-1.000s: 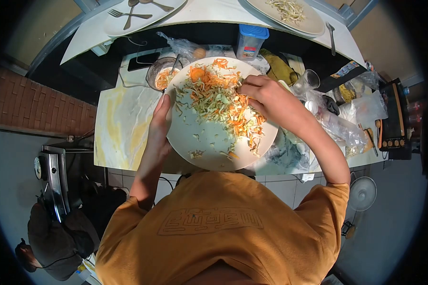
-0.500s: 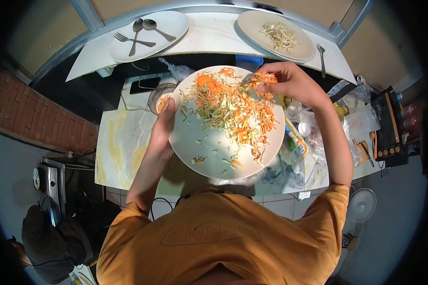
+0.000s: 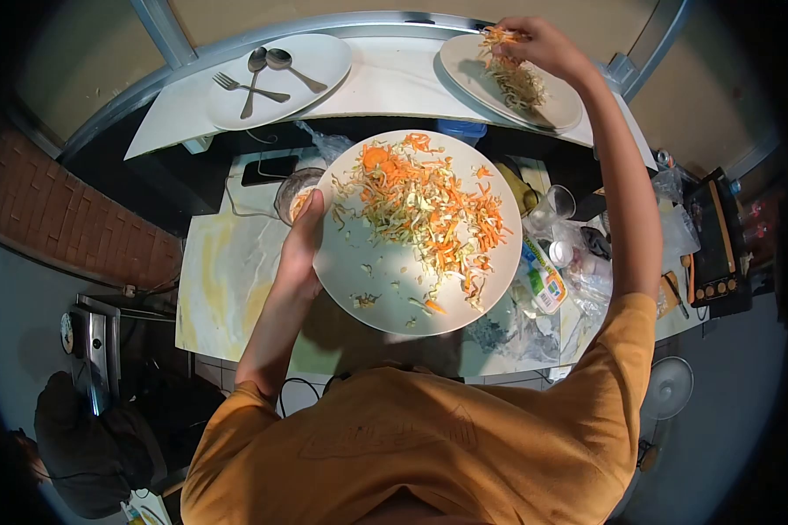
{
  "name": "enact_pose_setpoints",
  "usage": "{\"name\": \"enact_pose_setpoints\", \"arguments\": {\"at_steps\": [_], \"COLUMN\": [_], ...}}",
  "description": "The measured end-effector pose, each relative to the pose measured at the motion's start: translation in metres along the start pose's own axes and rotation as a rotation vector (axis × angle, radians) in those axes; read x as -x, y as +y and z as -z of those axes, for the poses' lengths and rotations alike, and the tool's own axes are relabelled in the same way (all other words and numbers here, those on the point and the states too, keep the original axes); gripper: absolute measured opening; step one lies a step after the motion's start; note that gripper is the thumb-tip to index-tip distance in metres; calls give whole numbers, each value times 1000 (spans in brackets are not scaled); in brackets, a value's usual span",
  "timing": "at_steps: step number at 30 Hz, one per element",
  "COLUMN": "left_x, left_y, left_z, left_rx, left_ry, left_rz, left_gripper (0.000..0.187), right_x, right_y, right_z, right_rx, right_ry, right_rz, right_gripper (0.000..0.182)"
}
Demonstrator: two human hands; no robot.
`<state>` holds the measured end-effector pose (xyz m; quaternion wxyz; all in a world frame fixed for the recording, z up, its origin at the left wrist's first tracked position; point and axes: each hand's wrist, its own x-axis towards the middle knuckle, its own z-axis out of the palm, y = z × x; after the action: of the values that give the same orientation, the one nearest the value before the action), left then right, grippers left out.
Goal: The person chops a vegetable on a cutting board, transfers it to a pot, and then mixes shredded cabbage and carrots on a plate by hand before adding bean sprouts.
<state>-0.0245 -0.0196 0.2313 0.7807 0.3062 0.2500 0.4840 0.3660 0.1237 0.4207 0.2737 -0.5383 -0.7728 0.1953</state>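
My left hand (image 3: 305, 241) grips the left rim of a round white plate (image 3: 359, 276), thumb on top. Shredded carrot and cabbage (image 3: 425, 206) cover its upper and right parts, with carrot slices (image 3: 376, 159) near the top. Up at the shelf, my right hand (image 3: 534, 45) is closed on a pinch of shredded carrot (image 3: 499, 37), held over a second white plate (image 3: 464, 66). Bean sprouts (image 3: 521, 87) lie on that plate, just below my fingers.
An oval plate (image 3: 324, 57) with a fork (image 3: 249, 87) and two spoons (image 3: 280, 59) sits left on the shelf (image 3: 385, 83). Below are a glass bowl (image 3: 289, 192), a phone (image 3: 270, 171), a drinking glass (image 3: 556, 203) and plastic packaging (image 3: 543, 276). A stove (image 3: 718, 236) stands at right.
My right hand has lifted shredded carrot off the held plate and carried it up and away to the bean sprout plate. My left hand keeps its hold, with the plate slightly lower.
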Motion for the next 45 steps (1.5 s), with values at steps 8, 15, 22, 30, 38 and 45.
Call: {"name": "enact_pose_setpoints", "arguments": {"at_steps": [8, 15, 22, 30, 38, 45], "left_x": [3, 4, 1, -1, -1, 1], "left_y": [1, -4, 0, 1, 3, 1], "left_z": [-4, -3, -2, -4, -1, -2], "left_rx": [-15, -52, -57, -54, 25, 97], "left_ry": [-13, 19, 42, 40, 42, 57], "left_rz": [-23, -62, -64, -75, -42, 16], "left_gripper": [64, 60, 53, 52, 49, 50], "right_x": [-49, -67, -27, -31, -14, 30], "right_y": [53, 113, 47, 62, 70, 24], "right_z": [-18, 9, -11, 2, -17, -55], "right_rx": [539, 458, 626, 873, 738, 728], "right_ry": [-6, 74, 159, 91, 280, 316], "right_rz": [79, 192, 51, 45, 251, 180], "right_gripper": [23, 19, 23, 16, 19, 27]}}
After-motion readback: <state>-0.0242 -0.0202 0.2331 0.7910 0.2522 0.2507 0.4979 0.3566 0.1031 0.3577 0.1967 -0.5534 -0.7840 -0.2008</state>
